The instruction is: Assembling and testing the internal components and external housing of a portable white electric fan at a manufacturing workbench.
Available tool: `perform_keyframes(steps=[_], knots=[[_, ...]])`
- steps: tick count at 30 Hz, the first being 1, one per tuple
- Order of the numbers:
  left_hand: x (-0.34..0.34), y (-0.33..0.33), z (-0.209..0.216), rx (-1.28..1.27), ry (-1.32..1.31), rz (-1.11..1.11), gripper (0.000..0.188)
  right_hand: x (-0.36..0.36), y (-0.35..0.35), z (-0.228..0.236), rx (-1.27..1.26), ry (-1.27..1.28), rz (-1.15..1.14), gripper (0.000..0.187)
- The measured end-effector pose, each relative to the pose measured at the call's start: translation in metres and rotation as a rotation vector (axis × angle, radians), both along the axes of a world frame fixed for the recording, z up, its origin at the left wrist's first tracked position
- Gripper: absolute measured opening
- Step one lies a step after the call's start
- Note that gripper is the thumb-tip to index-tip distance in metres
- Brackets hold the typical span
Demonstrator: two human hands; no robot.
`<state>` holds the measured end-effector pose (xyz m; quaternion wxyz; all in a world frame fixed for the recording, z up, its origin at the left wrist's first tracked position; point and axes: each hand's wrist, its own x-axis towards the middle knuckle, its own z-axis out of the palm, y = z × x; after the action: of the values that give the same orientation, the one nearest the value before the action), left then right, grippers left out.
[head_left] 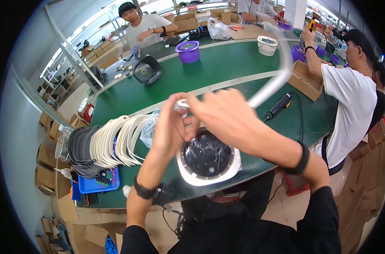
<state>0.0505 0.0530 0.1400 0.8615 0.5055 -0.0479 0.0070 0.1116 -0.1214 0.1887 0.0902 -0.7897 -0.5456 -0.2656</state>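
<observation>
Both my hands are raised over the bench, in front of my chest. My right hand [226, 114] is closed around a curved white plastic handle [281, 72], whose free end sweeps up to the right and is blurred by motion. The other end of this handle shows at the fingertips of my left hand [169, 127], where thumb and forefinger pinch it; the remaining left fingers are curled. Below the hands sits a white round-cornered appliance housing [192, 180] with a shiny black disc-shaped base [207, 156] facing up. My forearms and hands hide its upper edge.
Stacked white handles [110, 142] and grey handles [80, 144] lie left, beside a blue tray [100, 184] of small parts. An electric screwdriver [279, 106] and cardboard box [304, 80] are right. Beyond are a black housing [147, 70], purple pot [188, 51], white pot [267, 45] and co-workers.
</observation>
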Motion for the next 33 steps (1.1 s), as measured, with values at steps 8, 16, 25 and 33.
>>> perform_keyframes(steps=[8, 16, 25, 33], knots=[[0.041, 0.078, -0.022, -0.018, 0.082, 0.104, 0.029, 0.014, 0.053, -0.009, -0.043, 0.025, -0.035, 0.048], [0.004, 0.096, -0.091, 1.799, -0.180, 0.567, 0.033, 0.013, -0.042, 0.005, 0.427, 0.375, 0.128, 0.013], [-0.031, -0.014, 0.017, 1.243, -1.234, 0.758, 0.078, -0.020, 0.015, 0.031, 0.792, 1.361, 1.452, 0.040], [-0.049, 0.170, 0.002, 0.489, -0.083, 0.956, 0.040, 0.008, -0.025, -0.007, 0.321, 0.580, 0.399, 0.036]])
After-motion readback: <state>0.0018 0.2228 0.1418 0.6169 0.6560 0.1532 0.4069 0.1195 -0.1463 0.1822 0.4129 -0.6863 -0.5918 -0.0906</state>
